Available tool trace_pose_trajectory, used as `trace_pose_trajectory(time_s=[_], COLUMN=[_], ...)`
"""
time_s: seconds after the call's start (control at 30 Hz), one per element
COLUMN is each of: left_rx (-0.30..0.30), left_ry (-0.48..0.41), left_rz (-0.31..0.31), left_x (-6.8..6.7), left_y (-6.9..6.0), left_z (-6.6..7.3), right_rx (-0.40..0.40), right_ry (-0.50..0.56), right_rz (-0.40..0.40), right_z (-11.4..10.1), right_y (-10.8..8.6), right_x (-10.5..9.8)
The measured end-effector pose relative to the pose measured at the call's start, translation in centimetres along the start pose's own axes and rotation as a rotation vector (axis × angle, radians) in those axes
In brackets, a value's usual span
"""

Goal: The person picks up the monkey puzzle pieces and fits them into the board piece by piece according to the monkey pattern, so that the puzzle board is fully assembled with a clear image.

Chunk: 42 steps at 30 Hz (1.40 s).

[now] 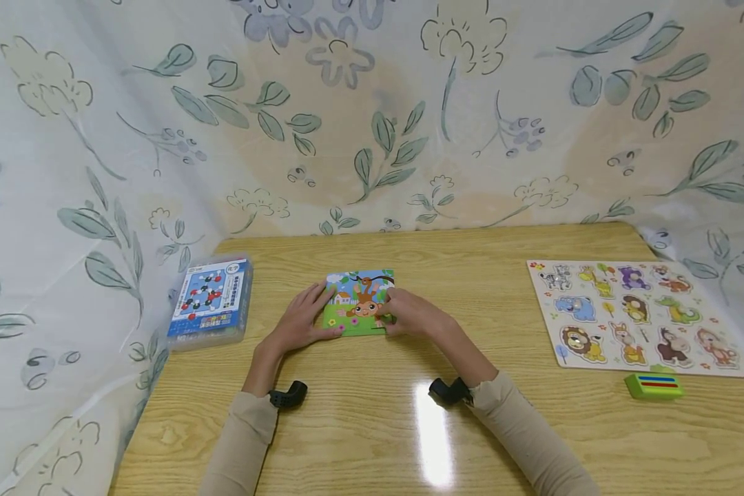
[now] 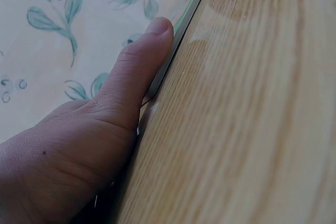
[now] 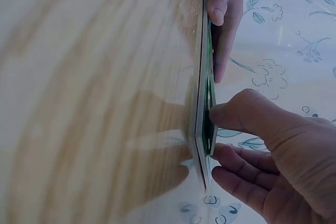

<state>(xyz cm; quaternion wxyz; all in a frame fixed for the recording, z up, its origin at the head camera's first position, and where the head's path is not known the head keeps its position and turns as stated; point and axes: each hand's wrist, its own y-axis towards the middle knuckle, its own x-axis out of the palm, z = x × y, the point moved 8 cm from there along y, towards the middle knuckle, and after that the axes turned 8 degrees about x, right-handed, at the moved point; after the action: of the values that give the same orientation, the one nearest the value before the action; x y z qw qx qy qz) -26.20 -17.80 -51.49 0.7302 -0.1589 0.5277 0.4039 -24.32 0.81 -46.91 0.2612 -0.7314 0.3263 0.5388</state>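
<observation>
A square monkey picture puzzle [image 1: 352, 300] lies flat on the table. My left hand [image 1: 299, 317] rests along its left side; the thumb lies straight against the near left corner, and the fingers touch the far left. In the left wrist view that thumb [image 2: 149, 43] presses at the board's edge. At the puzzle's right side, my right hand [image 1: 417, 313] pinches a puzzle piece [image 3: 213, 135] between thumb and fingers. The right wrist view shows this piece tilted, one end slightly lifted off the board [image 3: 199, 114]. The hand covers most of the piece in the head view.
A clear plastic case with a molecule-model cover [image 1: 211, 300] stands at the left table edge. On the right lies an animal peg board [image 1: 647, 317], with a small green block [image 1: 654, 386] at its near edge. A floral curtain [image 1: 409, 138] hangs behind the table.
</observation>
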Motion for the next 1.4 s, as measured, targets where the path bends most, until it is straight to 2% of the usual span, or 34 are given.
trace_pose_trajectory(time_s=[0.43,0.8,1.1,1.4], left_rx=[0.001,-0.014,-0.021,-0.02], left_ry=[0.003,0.011,0.01,0.008], left_rz=[-0.001,-0.022,-0.028,-0.026], left_x=[0.16,0.38,0.38,0.45], left_y=[0.09,0.1,0.03,0.0], left_z=[-0.27,-0.55,-0.6,-0.54], right_rx=[0.017,0.0,0.008,0.043], right_ry=[0.012,0.017,0.092,0.065], right_rz=[-0.012,-0.011,-0.021,-0.059], right_z=[0.14,0.15,0.33,0.94], right_y=[0.08,0.08,-0.24,-0.33], right_x=[0.1,0.0,-0.17,0.16])
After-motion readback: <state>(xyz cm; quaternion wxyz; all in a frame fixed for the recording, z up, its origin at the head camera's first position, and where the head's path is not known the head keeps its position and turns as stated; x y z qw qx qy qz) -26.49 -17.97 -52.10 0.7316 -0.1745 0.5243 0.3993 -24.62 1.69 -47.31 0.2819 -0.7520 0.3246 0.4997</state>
